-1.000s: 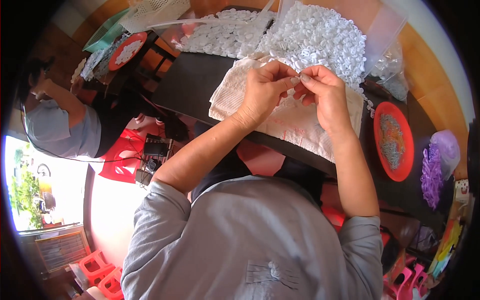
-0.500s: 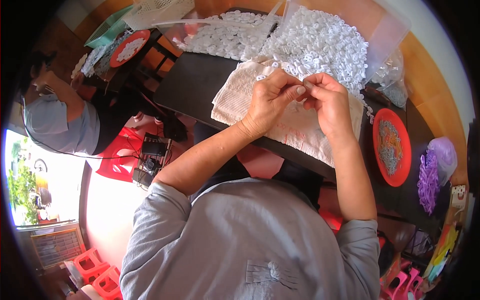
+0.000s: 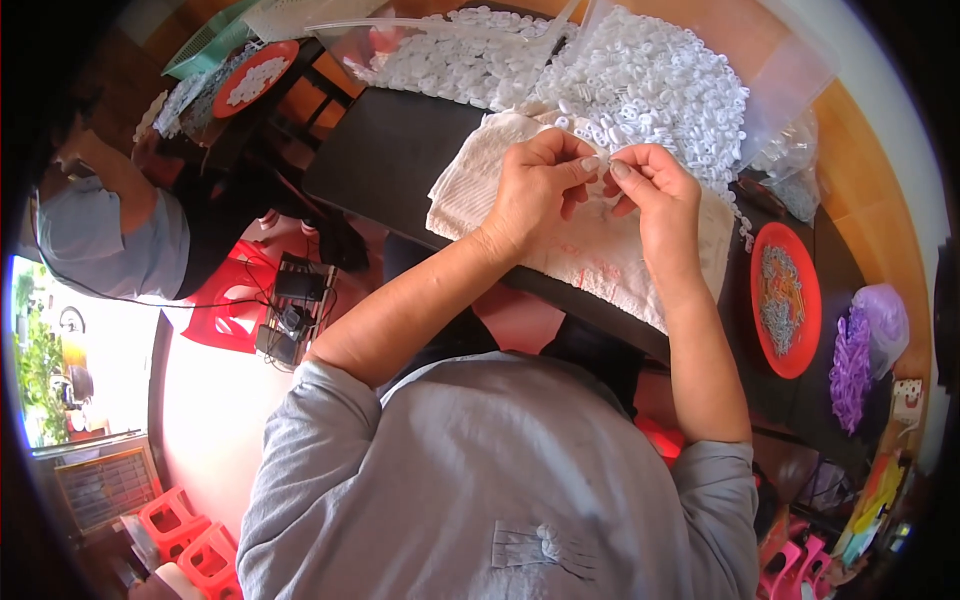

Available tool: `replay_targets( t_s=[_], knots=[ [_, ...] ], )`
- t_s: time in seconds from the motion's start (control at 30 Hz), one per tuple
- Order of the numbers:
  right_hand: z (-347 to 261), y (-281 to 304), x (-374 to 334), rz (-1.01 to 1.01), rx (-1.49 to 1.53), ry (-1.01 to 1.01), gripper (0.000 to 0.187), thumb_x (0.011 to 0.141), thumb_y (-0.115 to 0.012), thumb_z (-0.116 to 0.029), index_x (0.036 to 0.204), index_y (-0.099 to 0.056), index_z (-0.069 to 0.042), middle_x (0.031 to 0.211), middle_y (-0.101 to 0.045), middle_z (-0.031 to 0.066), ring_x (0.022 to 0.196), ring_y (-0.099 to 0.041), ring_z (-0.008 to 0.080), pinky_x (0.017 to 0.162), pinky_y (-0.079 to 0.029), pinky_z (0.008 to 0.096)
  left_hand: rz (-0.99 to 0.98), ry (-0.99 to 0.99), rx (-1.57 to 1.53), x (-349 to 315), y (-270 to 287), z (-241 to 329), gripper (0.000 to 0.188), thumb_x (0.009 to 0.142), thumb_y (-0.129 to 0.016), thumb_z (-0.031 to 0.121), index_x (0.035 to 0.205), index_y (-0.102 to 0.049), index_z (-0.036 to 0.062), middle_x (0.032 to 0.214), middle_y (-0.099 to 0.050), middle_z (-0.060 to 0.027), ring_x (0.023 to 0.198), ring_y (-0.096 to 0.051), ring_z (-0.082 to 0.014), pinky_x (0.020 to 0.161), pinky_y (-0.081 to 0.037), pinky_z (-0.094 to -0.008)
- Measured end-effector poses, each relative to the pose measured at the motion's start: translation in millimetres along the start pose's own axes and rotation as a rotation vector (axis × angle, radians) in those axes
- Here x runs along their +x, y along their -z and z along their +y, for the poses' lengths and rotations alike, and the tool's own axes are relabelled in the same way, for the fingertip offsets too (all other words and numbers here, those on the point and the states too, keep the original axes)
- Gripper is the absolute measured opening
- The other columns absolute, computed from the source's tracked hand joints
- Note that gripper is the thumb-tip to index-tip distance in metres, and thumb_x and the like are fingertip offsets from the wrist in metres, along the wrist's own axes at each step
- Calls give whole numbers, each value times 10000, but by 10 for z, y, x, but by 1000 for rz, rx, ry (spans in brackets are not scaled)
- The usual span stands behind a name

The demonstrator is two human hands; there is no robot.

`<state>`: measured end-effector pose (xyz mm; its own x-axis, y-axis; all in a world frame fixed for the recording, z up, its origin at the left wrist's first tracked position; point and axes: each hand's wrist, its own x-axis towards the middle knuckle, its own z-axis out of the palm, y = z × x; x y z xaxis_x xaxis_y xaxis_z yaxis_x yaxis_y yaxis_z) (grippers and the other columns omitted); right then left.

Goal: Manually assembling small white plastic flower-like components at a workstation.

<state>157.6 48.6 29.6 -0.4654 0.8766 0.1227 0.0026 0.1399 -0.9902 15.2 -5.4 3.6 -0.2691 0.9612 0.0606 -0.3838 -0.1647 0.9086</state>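
Note:
Above a beige towel (image 3: 465,185) my two hands work close together, fingertips almost touching. My left hand (image 3: 543,185) is closed in a pinch, thumb against the forefinger. My right hand (image 3: 662,192) pinches too, its thumb and forefinger facing the left thumb. Something small and whitish seems to sit between the fingertips, too small to name. Just beyond lies a big heap of small white oval plastic pieces with holes (image 3: 650,85). To the right of the towel, a red plate (image 3: 810,300) holds many thin grey metal pieces and some yellowish ones.
Flatter white pieces (image 3: 460,65) fill a clear tray at the back. Purple strips (image 3: 850,370) and a clear bag (image 3: 795,150) lie on the right. At the far left another person (image 3: 110,230) sits by a second table with a red plate (image 3: 255,80). Red stools (image 3: 208,560) stand lower left.
My hands have drawn slightly apart at the fingertips, and the whitish bit between them shows more. The view has shifted a little.

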Motion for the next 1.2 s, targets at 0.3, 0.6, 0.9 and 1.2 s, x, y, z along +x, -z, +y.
replay_targets(
  t_s=[0.3,0.6,0.9,1.2],
  knots=[
    [47,-14,-14,-14,-458,295,58,913,-567,-84,919,-603,-39,778,-576,-35,703,-520,45,591,-439,205,-16,23,12,-5,47,-31,79,874,-621,56,914,-593,-6,772,-609,-58,596,-555,-112,498,-429,-231],
    [71,-19,-2,10,-429,342,70,917,-561,-70,945,-610,-30,780,-579,-31,695,-516,49,597,-440,207,-17,-19,-8,-6,35,-46,66,867,-622,60,890,-594,5,740,-589,-24,572,-536,-75,419,-403,-212],
    [74,-23,-5,12,-533,394,68,913,-575,-78,937,-600,-20,743,-581,-9,643,-508,65,562,-433,227,24,-8,70,-26,25,-21,68,857,-624,57,883,-588,6,737,-583,-19,574,-532,-71,418,-402,-211],
    [179,-69,-6,91,-694,608,52,898,-585,-63,897,-586,-11,731,-586,8,623,-514,76,563,-434,229,34,-93,119,-37,20,-122,63,859,-635,36,905,-606,6,739,-593,-16,582,-536,-67,459,-412,-196]
  ],
)
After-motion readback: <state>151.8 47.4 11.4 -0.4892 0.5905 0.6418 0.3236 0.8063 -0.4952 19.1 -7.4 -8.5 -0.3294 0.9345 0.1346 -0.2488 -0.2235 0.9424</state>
